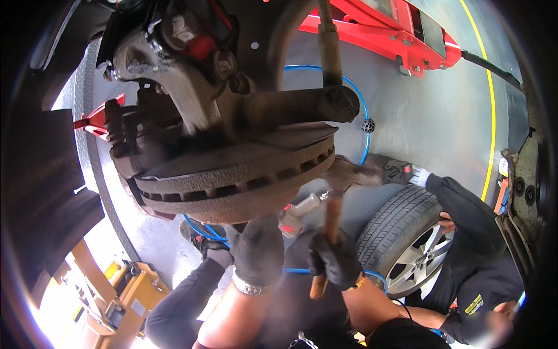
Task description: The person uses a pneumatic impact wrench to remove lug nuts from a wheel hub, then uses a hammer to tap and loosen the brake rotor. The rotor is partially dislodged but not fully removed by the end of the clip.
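Note:
A rusty vented brake disc [232, 183] hangs in front of me, its slotted rim facing me. My left hand [258, 253], in a black glove, is raised against the disc's lower side. Its fingers are blurred and partly hidden there. Wrapped in my right hand [336, 256], also gloved, is a hammer [333, 218] by its wooden handle. The hammer's blurred head is up beside the disc's right edge. A co-worker's gloved hand [398, 170] reaches in from the right, close to the hammer head.
Above the disc are the steering knuckle [174, 81] and a thick suspension arm [296, 106]. A wheel with a tyre [398, 227] stands at lower right, the co-worker's other hand on it. A grey power tool [299, 215], a blue hose [365, 107] and a red lift [395, 35] are around.

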`<state>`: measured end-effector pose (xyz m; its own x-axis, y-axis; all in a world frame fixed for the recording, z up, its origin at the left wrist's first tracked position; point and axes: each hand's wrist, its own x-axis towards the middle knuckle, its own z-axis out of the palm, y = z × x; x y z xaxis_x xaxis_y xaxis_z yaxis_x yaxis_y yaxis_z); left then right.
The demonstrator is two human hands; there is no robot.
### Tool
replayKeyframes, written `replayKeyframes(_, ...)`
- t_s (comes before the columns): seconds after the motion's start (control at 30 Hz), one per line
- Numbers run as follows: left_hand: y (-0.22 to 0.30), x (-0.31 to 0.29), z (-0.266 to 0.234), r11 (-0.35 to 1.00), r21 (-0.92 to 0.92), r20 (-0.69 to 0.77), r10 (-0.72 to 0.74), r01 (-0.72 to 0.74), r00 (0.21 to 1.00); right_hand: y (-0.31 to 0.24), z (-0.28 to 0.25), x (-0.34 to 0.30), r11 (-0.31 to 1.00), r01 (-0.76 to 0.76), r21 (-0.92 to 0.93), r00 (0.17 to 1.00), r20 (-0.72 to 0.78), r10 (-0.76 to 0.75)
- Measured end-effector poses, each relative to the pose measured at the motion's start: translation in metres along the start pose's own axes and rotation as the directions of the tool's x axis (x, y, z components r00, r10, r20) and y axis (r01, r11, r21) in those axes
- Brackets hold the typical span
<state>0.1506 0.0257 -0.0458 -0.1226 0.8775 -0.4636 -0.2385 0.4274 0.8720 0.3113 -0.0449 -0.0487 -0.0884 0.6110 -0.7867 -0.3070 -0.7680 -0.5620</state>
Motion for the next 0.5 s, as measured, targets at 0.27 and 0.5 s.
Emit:
replayKeyframes(0.27, -0.010, 0.004, -0.007, 1.000, -0.010, 0.002, 0.008, -0.008, 1.000, 0.016, 0.019, 0.005, 0.869, 0.195, 0.455, 0.973, 0.024, -0.231)
replayKeyframes(0.5, -0.005, 0.003, -0.021, 0.939, -0.336, 0.099, -0.042, 0.073, 0.994, -0.009, -0.029, -0.001, 0.876, 0.461, 0.139, 0.887, -0.034, -0.461)
